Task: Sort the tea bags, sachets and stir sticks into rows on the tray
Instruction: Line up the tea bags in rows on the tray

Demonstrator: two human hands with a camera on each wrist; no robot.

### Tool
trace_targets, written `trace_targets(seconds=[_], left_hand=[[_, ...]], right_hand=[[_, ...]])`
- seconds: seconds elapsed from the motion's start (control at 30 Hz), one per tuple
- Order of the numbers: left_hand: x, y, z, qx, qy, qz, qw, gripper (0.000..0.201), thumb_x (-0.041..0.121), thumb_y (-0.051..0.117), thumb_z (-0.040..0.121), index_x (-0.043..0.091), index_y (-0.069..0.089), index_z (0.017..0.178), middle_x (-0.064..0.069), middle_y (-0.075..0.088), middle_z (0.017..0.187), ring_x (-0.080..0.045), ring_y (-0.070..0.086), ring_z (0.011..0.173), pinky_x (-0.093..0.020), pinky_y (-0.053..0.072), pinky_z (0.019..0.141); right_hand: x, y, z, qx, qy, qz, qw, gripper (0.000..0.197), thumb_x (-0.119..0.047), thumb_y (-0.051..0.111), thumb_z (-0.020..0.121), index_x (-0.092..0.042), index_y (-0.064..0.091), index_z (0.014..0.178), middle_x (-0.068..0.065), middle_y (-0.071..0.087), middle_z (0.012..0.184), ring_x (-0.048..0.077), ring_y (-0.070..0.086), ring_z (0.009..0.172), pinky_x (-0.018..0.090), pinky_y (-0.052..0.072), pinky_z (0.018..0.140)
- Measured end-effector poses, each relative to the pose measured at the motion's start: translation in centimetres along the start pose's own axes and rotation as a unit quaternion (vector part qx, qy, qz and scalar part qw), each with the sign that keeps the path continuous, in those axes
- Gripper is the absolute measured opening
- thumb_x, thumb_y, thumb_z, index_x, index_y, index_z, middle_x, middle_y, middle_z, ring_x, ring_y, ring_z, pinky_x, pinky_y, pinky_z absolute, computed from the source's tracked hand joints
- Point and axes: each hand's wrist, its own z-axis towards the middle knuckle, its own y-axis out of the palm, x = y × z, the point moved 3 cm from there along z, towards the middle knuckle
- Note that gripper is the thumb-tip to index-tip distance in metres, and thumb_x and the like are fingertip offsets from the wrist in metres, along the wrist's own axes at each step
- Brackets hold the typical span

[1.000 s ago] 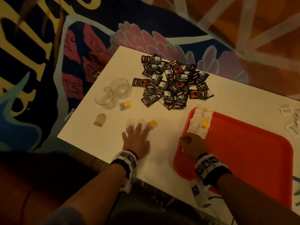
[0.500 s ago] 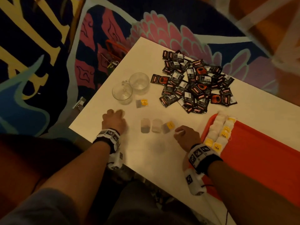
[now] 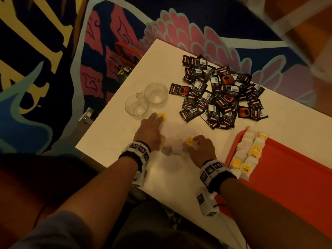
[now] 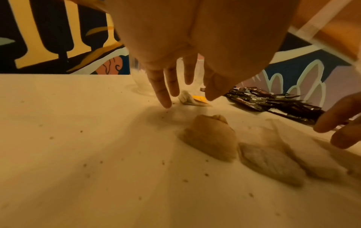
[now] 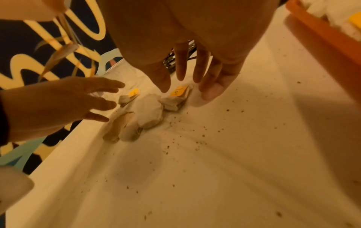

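My left hand (image 3: pixel 158 118) (image 4: pixel 187 100) hovers open with its fingers spread, the tips just short of a tea bag with a yellow tag (image 3: pixel 162 116) (image 4: pixel 195 99) beside the glass cups. My right hand (image 3: pixel 194 141) (image 5: pixel 185 92) is open too, thumb and fingers on either side of another yellow-tagged tea bag (image 3: pixel 189 142) (image 5: pixel 176 96). Loose tea bags (image 3: pixel 173 150) (image 4: pixel 212 138) (image 5: pixel 149 111) lie between the hands. Two rows of tea bags (image 3: pixel 248 151) line the left edge of the red tray (image 3: pixel 291 180) (image 5: pixel 322 32). Black sachets (image 3: pixel 221 94) (image 4: pixel 273 101) sit in a pile.
Two empty glass cups (image 3: pixel 137 106) (image 3: pixel 156 93) stand near the white table's (image 3: pixel 179 177) left edge. Tea crumbs dot the table in front of me. Patterned carpet surrounds the table. Most of the tray's floor is bare red.
My left hand has opened from a fist near the table's left edge and moved toward the tagged tea bag by the cups. My right hand has shifted over the loose tea bags.
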Motion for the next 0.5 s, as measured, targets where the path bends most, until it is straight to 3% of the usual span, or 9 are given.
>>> trace_targets(seconds=[0.1, 0.2, 0.27, 0.33, 0.5], left_hand=[[-0.1, 0.0, 0.6, -0.039, 0.012, 0.101, 0.994, 0.096, 0.029, 0.081, 0.069, 0.027, 0.028, 0.15, -0.001, 0.02, 0.158, -0.033, 0.038, 0.122, -0.044, 0.047, 0.097], [-0.1, 0.0, -0.4, -0.027, 0.006, 0.123, 0.992, 0.07, 0.028, 0.074, 0.08, 0.021, 0.042, 0.142, -0.003, 0.024, 0.155, -0.033, 0.04, 0.122, -0.043, 0.048, 0.094], [-0.4, 0.1, -1.6, 0.004, -0.003, 0.099, 0.995, 0.052, 0.033, 0.061, 0.09, 0.021, 0.047, 0.138, -0.003, 0.03, 0.153, -0.032, 0.041, 0.122, -0.042, 0.047, 0.093], [-0.7, 0.2, -2.8, 0.035, -0.021, 0.06, 0.997, 0.046, 0.039, 0.051, 0.095, 0.022, 0.049, 0.138, -0.005, 0.039, 0.145, -0.031, 0.043, 0.121, -0.041, 0.048, 0.091], [0.1, 1.8, -4.8, 0.054, 0.008, 0.035, 0.998, 0.047, 0.044, 0.06, 0.088, 0.021, 0.055, 0.129, -0.008, 0.049, 0.123, -0.033, 0.048, 0.113, -0.041, 0.048, 0.084]], right_hand=[[-0.5, 0.3, 0.8, 0.003, 0.01, 0.012, 1.0, 0.038, -0.039, 0.066, 0.088, -0.024, 0.055, 0.122, 0.004, 0.05, 0.123, 0.022, 0.052, 0.108, 0.03, 0.041, 0.083], [-1.1, 1.0, 1.2, -0.003, 0.008, 0.005, 1.0, 0.031, -0.043, 0.068, 0.085, -0.028, 0.068, 0.112, 0.003, 0.056, 0.123, 0.023, 0.056, 0.109, 0.032, 0.047, 0.091], [-1.6, 1.6, 1.2, -0.017, -0.003, -0.036, 0.999, 0.037, -0.052, 0.067, 0.081, -0.03, 0.067, 0.111, 0.0, 0.053, 0.126, 0.022, 0.052, 0.113, 0.037, 0.047, 0.096], [-1.9, 1.9, 0.8, -0.026, -0.014, -0.087, 0.996, 0.042, -0.055, 0.065, 0.082, -0.031, 0.063, 0.116, -0.003, 0.044, 0.129, 0.022, 0.045, 0.118, 0.033, 0.043, 0.097], [-2.2, 2.4, 0.3, -0.013, -0.061, -0.122, 0.991, 0.029, -0.031, 0.065, 0.087, -0.028, 0.06, 0.115, -0.002, 0.042, 0.129, 0.022, 0.043, 0.119, 0.029, 0.041, 0.087]])
